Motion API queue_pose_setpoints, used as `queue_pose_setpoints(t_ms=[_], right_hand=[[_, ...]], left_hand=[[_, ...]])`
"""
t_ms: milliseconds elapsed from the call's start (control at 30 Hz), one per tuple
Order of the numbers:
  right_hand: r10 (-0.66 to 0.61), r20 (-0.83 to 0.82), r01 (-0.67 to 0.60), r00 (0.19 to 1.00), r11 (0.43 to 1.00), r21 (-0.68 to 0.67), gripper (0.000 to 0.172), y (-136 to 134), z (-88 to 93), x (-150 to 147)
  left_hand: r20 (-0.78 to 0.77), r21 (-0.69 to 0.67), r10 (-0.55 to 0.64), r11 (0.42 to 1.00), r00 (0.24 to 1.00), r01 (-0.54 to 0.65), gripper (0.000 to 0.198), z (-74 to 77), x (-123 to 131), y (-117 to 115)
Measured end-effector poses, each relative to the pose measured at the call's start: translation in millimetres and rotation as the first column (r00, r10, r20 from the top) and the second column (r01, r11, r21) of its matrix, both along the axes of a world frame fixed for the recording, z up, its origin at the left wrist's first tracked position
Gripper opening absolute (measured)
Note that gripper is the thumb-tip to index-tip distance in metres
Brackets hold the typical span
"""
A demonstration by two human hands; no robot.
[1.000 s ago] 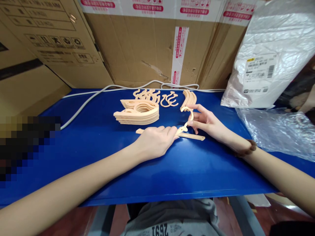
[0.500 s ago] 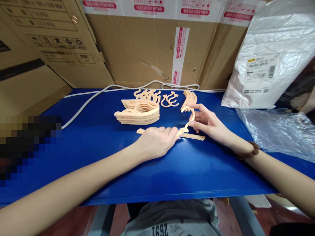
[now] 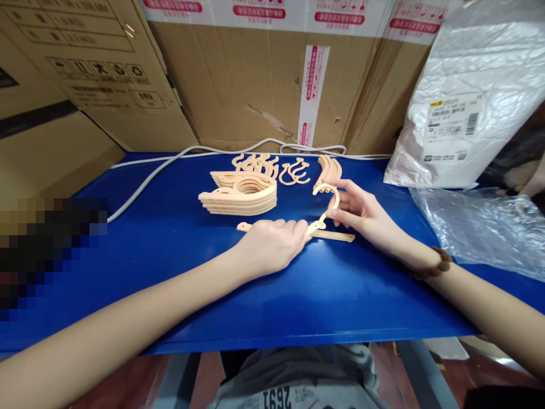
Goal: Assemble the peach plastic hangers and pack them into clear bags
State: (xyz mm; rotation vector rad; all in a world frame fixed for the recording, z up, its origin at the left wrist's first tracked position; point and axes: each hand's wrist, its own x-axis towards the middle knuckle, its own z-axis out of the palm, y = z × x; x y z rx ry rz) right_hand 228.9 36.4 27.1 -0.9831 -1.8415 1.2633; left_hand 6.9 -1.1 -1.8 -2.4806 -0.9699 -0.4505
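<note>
Both my hands work on beige plastic parts of folding clothes hangers. My right hand (image 3: 355, 207) pinches a curved hanger hook (image 3: 338, 199) between thumb and fingers. The foot of that hook meets the end of a hanger arm (image 3: 315, 227), which my left hand (image 3: 276, 243) grips in a closed fist; most of the arm is hidden by the hand. Beneath the left hand a straight hanger bar (image 3: 338, 236) lies on the table. Just beyond, a stack of folded hanger pieces (image 3: 240, 204) sits left of centre. Loose hooks (image 3: 293, 171) and several curved arms (image 3: 328, 170) lie behind.
A blue table (image 3: 204, 307) bears everything. Along its back runs a white cable (image 3: 147, 190), with cardboard boxes (image 3: 238, 85) standing behind. At the right are a white plastic parcel bag (image 3: 451, 136) and clear plastic wrap (image 3: 481, 227). A pixelated patch covers the left edge.
</note>
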Motion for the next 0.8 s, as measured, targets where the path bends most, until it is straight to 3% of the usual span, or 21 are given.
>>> queue_pose_setpoints(t_ms=[467, 600, 700, 800], right_hand=[[0.017, -0.045, -0.02, 0.999, 0.997, -0.069, 0.049, -3, 1.3, -2], [0.006, -0.042, -0.008, 0.999, 0.999, -0.047, 0.051, -3, 2.1, -3], [0.005, -0.012, -0.005, 1.0, 1.0, -0.015, 0.056, -1, -1.2, -4], [0.013, 0.076, -0.016, 0.997, 0.999, 0.052, 0.072, 2, -7.0, -4]], left_hand=[[-0.026, -0.04, -0.004, 0.999, 1.0, 0.003, 0.031, 0.9, 0, -1], [0.035, -0.173, 0.054, 0.984, 0.998, -0.048, 0.023, 4.8, 0, -2], [0.178, -0.441, 0.12, 0.897, 0.977, -0.029, 0.02, 11.0, -2, -1], [0.345, -0.674, 0.154, 0.727, 0.926, 0.131, 0.023, 15.8, -6, 3]])
